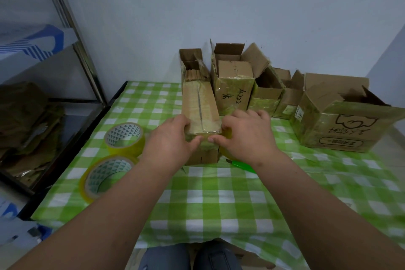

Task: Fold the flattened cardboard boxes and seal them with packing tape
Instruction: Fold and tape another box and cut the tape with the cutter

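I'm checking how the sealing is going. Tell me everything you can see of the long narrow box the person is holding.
The long narrow box is brown corrugated cardboard, lying lengthwise away from the person on the green checked tablecloth. Its top flaps meet in a centre seam under glossy yellowish tape. The left hand and right hand grip its near end, thumbs pressing the tape down over the edge. Its far end reaches the boxes behind.

Tape rolls [124,137] crowd the left; boxes [234,87] block the back.

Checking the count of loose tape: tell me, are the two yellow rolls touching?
Apart. The head view shows checked cloth between the far tape roll and the near tape roll.
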Available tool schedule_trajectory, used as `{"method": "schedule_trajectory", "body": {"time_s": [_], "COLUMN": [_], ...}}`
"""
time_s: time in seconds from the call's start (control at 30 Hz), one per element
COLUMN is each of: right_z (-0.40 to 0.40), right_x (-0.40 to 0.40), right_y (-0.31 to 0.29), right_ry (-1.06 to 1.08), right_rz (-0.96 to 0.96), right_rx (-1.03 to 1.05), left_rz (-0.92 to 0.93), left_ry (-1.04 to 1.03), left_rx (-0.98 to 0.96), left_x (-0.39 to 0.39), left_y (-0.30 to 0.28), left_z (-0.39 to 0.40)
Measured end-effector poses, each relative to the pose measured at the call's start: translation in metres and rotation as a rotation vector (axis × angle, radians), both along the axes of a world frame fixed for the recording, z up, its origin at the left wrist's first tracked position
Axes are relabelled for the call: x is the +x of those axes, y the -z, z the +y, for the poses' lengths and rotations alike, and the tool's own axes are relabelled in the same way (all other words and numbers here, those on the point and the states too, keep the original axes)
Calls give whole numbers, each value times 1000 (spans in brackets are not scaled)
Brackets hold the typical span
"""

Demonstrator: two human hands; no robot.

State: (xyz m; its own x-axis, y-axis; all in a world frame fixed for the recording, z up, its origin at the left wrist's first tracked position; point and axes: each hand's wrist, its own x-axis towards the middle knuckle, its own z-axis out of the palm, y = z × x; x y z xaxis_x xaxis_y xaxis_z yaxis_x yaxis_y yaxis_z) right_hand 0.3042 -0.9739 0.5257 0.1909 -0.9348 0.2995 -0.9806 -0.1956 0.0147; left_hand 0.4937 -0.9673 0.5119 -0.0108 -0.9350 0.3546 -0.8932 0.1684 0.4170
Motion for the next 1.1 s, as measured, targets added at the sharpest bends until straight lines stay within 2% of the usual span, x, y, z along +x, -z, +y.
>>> {"method": "schedule_trajectory", "body": {"time_s": [0.2, 0.43, 0.47, 0.57, 0.6, 0.73, 0.93, 1.1], "right_z": [7, 7, 6, 2, 1, 4, 5, 4], "right_x": [2, -15, -16, -16, -16, -13, -13, -11], "right_y": [-1, -9, -11, -15, -14, -11, -11, -6], "right_ry": [-11, -138, -143, -134, -128, -112, -107, -108], "right_rz": [-7, -144, -177, -252, -251, -212, -178, -170], "right_rx": [-3, 137, 170, 233, 229, 153, 145, 83], "left_rz": [83, 175, 253, 653, 710, 618, 528, 411], "left_ry": [0, 47, 48, 69, 67, 56, 16, -76], "left_rx": [-3, 140, 172, 283, 321, 314, 225, 148], "left_x": [0, 16, 18, 23, 23, 23, 21, 14], "left_y": [5, 4, 5, 8, 7, 8, 10, 13], "left_z": [4, 16, 18, 20, 21, 16, 14, 16]}}
